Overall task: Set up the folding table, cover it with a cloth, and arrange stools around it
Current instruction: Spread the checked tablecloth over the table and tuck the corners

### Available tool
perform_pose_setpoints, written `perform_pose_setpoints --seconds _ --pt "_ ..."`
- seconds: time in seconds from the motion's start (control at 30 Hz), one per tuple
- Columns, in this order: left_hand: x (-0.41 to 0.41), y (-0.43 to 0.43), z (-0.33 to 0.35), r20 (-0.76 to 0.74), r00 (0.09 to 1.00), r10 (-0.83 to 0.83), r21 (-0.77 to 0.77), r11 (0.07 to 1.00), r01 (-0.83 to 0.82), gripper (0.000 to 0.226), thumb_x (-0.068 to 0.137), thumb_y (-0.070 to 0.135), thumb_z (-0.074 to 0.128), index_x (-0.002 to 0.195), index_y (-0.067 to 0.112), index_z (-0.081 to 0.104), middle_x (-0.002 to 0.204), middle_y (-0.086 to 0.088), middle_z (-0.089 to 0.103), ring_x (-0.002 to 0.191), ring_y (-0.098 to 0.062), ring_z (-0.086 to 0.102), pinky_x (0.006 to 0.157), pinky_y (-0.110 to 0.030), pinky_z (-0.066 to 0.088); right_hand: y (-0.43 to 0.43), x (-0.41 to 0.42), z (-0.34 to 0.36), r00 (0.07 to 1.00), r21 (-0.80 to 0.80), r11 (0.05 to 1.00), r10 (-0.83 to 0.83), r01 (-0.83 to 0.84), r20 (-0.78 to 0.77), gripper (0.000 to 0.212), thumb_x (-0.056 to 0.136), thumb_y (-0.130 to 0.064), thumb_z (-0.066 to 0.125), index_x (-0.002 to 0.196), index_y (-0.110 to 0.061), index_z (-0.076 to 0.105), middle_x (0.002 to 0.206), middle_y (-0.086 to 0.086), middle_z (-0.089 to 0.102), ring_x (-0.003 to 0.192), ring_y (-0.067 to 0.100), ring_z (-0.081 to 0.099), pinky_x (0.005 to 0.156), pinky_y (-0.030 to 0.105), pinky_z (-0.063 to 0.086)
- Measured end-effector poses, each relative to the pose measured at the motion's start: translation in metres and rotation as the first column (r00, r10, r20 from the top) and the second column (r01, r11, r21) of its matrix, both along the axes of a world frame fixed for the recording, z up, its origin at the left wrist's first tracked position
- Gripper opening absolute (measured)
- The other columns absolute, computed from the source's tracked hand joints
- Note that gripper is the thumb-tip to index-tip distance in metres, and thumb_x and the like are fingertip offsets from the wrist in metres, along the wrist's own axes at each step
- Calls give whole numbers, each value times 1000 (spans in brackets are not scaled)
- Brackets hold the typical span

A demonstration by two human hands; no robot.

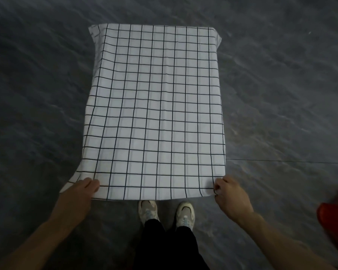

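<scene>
Gripping cloth (pixel 154 106) near corners | L hand (pixel 82 193) + R hand (pixel 230 195) | arms extended fwd

Dim, flat light; wide-angle bending at edges; floor (pixel 47 94) motion-smeared.

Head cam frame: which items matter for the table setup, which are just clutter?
In the job: checked cloth, spread flat with sides hanging; left hand and right hand, each gripping a near corner.
Not in the job: red object, cropped at right edge, unidentifiable; worn shoes.
</scene>
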State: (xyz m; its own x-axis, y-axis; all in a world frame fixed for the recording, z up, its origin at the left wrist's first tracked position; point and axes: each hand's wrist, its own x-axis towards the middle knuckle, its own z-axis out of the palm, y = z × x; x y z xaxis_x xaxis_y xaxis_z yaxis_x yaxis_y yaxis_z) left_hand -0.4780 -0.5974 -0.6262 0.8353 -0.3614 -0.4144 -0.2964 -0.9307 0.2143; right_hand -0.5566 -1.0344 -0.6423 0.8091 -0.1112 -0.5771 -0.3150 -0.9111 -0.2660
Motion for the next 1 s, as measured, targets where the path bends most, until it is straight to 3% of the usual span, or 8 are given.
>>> perform_pose_setpoints --seconds 0.1,0.17,0.3,0.53,0.83,1.0 --pt "6 -7 -3 -127 991 31 -11 999 -33 39 66 35 85 90 33 54 81 16 48 72 -1 47 63 -16 33 10 14 4 998 76 995 55 -58 33 47 76 -56 73 109 -25 63 107 -6 54 101 15 52 84 33 49" --pt "15 -16 -6 -114 987 112 -107 986 -125 32 72 45 79 91 34 55 84 16 50 74 1 49 64 -15 35 20 28 8 992 82 995 45 -55 119 49 80 -54 71 116 -21 63 112 -2 57 106 18 52 90 34 48" --pt "45 -34 -10 -32 977 212 -242 947 -213 18 83 37 72 90 28 57 86 11 54 80 -4 49 70 -23 41 38 60 12 965 83 997 -23 1 259 40 87 -35 70 121 -13 63 114 5 58 109 25 52 93 38 47" --pt "91 -43 -11 63 960 271 -300 923 -241 18 83 28 71 96 23 60 90 8 56 87 -11 52 75 -29 46 61 108 20 934 84 996 -43 14 356 41 86 -21 70 125 -14 59 121 7 56 113 26 51 95 41 48" --pt "137 -51 -9 18 951 307 -248 923 -293 32 87 31 67 116 21 59 117 3 56 110 -15 49 89 -33 48 88 161 12 943 107 994 -18 -18 332 51 89 -30 68 136 -18 53 138 5 49 129 23 42 107 38 40" --pt "171 -72 -18 29 969 244 -235 944 -231 49 85 34 69 130 20 54 132 1 50 123 -18 41 100 -36 44 88 201 -4 952 62 994 71 -94 299 72 87 -43 69 148 -25 37 156 5 29 144 24 22 117 40 26"
